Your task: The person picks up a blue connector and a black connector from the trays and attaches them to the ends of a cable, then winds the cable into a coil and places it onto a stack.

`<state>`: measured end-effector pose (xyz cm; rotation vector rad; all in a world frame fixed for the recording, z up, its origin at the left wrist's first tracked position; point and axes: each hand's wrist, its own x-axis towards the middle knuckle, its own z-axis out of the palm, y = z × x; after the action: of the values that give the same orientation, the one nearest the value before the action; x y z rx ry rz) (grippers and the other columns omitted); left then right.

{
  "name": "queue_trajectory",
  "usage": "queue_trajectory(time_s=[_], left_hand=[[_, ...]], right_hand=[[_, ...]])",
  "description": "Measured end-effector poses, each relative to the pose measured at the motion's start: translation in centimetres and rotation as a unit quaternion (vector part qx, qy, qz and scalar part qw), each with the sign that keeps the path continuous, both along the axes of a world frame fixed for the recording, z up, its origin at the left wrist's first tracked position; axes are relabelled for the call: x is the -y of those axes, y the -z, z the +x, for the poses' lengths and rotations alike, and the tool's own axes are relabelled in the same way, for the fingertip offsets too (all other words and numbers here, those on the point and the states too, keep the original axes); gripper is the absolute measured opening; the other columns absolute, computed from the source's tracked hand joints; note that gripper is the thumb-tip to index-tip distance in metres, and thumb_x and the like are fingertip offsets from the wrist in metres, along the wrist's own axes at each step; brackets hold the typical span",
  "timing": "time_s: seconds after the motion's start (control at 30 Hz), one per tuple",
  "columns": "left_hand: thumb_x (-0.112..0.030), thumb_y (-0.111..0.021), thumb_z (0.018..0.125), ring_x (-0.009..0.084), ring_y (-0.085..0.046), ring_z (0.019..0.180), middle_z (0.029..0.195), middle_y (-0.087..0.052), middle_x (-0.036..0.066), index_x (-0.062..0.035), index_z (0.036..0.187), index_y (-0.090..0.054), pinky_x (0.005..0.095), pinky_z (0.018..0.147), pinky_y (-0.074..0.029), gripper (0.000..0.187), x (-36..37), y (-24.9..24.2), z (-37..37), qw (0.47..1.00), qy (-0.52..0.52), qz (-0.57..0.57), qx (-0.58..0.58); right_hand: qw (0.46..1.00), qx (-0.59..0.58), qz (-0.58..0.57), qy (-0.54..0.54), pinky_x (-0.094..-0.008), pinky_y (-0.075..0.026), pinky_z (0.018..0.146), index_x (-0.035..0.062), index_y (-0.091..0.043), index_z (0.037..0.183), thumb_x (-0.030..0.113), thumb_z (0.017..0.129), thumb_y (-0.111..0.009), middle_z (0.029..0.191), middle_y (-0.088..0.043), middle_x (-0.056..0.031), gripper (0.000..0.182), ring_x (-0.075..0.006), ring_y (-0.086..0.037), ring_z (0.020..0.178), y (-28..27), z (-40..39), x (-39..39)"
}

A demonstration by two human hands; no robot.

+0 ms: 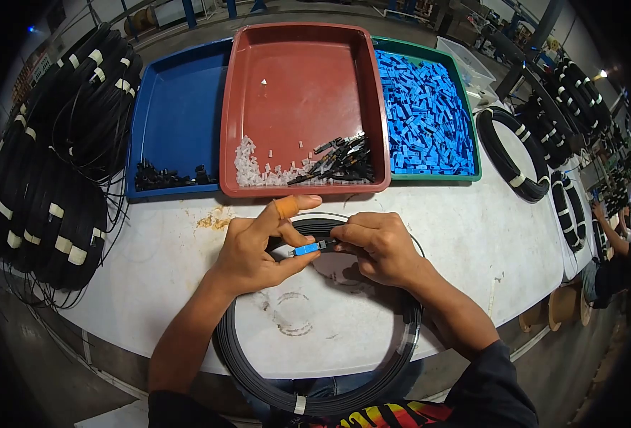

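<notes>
Two hands are meeting on the near side of the red tray (pixel 294 93). Our left hand (pixel 248 251) is pinching the blue connector (pixel 305 250) between thumb and finger; our right hand (pixel 385 244) is holding its fingertips tight on the black cable (pixel 333 242) at the connector's right end. Fingers are hiding part of that joint, so we are not able to tell how well the two are seating.

Several troubles could be waiting, as we are judging it. Only fingertips are keeping the connector steady, so a skewed push could be slipping it loose or kinking the cable. The orange wrap (pixel 285 207) on a left finger could be dulling our feel. The coil (pixel 330 399), nearer us than the red tray, is crossing the table's (pixel 465 235) near edge above our lap; its weight could be pulling it down and tugging the cable, should the two be joined.

The red tray's near wall is standing just beyond the raised left finger, so reaching forward is risking a knock. The blue tray (pixel 176 107) is bounding its left, the green tray (pixel 476 160) its right. Nearer than the red tray, tabletop is giving both forearms sideways room, while stacked coils (pixel 34 214) are crowding far left.
</notes>
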<state>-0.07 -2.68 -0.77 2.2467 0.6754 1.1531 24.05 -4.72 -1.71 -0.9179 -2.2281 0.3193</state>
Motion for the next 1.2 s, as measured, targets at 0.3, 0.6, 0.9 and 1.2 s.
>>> queue_trajectory(time_s=[0.3, 0.6, 0.9, 1.2], left_hand=[[0.003, -0.087, 0.07, 0.0143, -0.074, 0.077, 0.075, -0.074, 0.008, 0.0019, 0.131, -0.052, 0.0256, 0.078, -0.055, 0.07, -0.1, 0.6, -0.2, 0.999, 0.002, 0.007, 0.032], [0.004, -0.086, 0.071, 0.0144, -0.075, 0.078, 0.078, -0.075, 0.008, 0.0004, 0.128, -0.056, 0.026, 0.08, -0.057, 0.064, 0.0, 0.9, -0.1, 0.999, -0.005, -0.001, 0.05], [-0.002, -0.087, 0.074, 0.0146, -0.076, 0.079, 0.085, -0.076, 0.009, -0.0012, 0.126, -0.059, 0.0271, 0.076, -0.059, 0.06, -0.1, 1.2, -0.2, 0.999, -0.001, 0.014, 0.038], [0.009, -0.085, 0.069, 0.0108, -0.069, 0.081, 0.082, -0.067, 0.003, -0.004, 0.122, -0.053, 0.0268, 0.083, -0.053, 0.064, 0.4, 0.7, -0.4, 0.995, 0.007, -0.056, 0.078]], right_hand=[[0.999, -0.022, 0.021, 0.034, -0.04, -0.052, 0.059, 0.0041, -0.071, 0.097, -0.001, 0.063, -0.072, 0.076, -0.065, -0.0092, 0.035, -0.0295, -0.066, 0.067, 0.2, 0.0, 0.4], [0.999, -0.01, 0.016, 0.046, -0.0392, -0.054, 0.061, 0.0064, -0.071, 0.098, -0.001, 0.059, -0.071, 0.081, -0.068, -0.0078, 0.04, -0.0288, -0.067, 0.071, 0.2, 0.0, 0.5], [0.999, -0.001, 0.04, 0.033, -0.0389, -0.053, 0.06, 0.0062, -0.071, 0.099, 0.0, 0.059, -0.071, 0.079, -0.066, -0.0061, 0.041, -0.0281, -0.067, 0.071, 0.3, -0.1, 0.4], [0.998, -0.025, 0.048, 0.044, -0.0391, -0.053, 0.059, 0.0064, -0.071, 0.098, -0.001, 0.06, -0.069, 0.078, -0.066, -0.0063, 0.039, -0.028, -0.066, 0.07, 0.1, -0.3, 0.6]])
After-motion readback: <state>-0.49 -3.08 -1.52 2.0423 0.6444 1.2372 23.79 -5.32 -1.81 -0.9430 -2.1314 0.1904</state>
